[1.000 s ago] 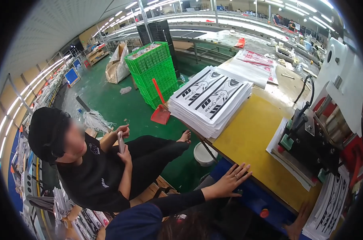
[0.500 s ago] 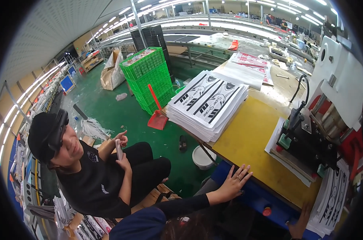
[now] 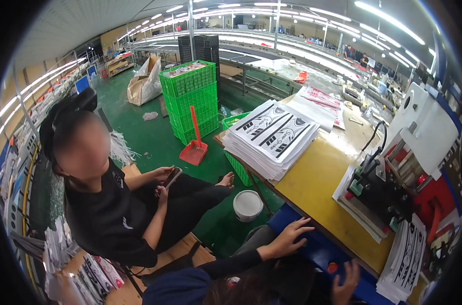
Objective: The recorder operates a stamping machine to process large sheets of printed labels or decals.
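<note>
My left hand (image 3: 287, 239) hovers at the front edge of the yellow press table (image 3: 317, 195), over its blue front panel (image 3: 312, 254). Its fingers are spread, with nothing in them. Close to a red push button (image 3: 332, 267) on that panel is my right hand (image 3: 346, 283), raised with fingers apart and holding nothing. Beyond the hands, a tall stack of printed white sheets (image 3: 271, 133) stands on the table's far left corner. A press head (image 3: 381, 195) sits over more paper sheets (image 3: 349, 195) at the right. A second printed stack (image 3: 405, 259) lies at the near right.
A seated person (image 3: 114, 208) at the left holds a phone (image 3: 172, 178). Green crates (image 3: 190, 104) are stacked on the floor behind a red dustpan (image 3: 194, 151). A white bucket (image 3: 248, 206) stands below the table edge. Red-printed sheets (image 3: 320, 104) lie farther back.
My left hand has drawn back from the yellow tabletop to its edge. My right hand has come left and up with fingers spreading. The seated person now holds the phone in both hands.
</note>
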Motion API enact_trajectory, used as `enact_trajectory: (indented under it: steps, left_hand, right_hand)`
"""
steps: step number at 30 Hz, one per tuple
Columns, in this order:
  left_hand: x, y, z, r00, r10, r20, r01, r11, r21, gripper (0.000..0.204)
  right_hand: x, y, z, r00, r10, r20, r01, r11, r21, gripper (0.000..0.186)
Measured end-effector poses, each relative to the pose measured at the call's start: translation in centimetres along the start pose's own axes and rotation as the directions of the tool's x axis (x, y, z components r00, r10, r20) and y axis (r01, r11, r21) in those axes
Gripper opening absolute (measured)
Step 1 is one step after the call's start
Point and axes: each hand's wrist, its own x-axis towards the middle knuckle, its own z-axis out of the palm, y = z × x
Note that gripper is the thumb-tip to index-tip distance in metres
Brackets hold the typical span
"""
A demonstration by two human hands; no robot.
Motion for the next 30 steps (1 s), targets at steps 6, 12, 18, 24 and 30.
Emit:
enact_trajectory:
  steps: [6,12,18,24,30]
  left_hand:
    - [-14.3,-2.4,9.4,0.845,-0.516,0.140,0.429,0.498,-0.754,0.029]
    - [-17.1,-6.1,11.7,0.324,-0.443,0.836,0.756,-0.411,-0.510,0.034]
    - [-15.1,-3.1,9.1,0.484,-0.468,0.739,0.871,0.171,-0.462,0.037]
    - [-16.7,-4.1,10.6,0.350,-0.471,0.810,0.883,-0.123,-0.453,0.037]
    - [-20.2,-8.4,15.1,0.683,-0.199,0.702,0.706,0.424,-0.567,0.045]
  right_hand:
    - [-5.6,-7.5,15.0,0.954,0.273,0.123,-0.285,0.702,0.653,0.027]
    - [-9.1,-2.3,23.4,0.741,0.291,0.605,-0.664,0.184,0.725,0.026]
    - [-7.3,-1.1,24.6,0.486,0.226,0.844,-0.833,-0.172,0.526,0.032]
    - [-8.8,-1.0,26.9,0.547,0.130,0.827,-0.825,-0.084,0.559,0.027]
    - [-8.5,-0.5,25.3,0.646,0.140,0.751,-0.760,0.029,0.649,0.029]
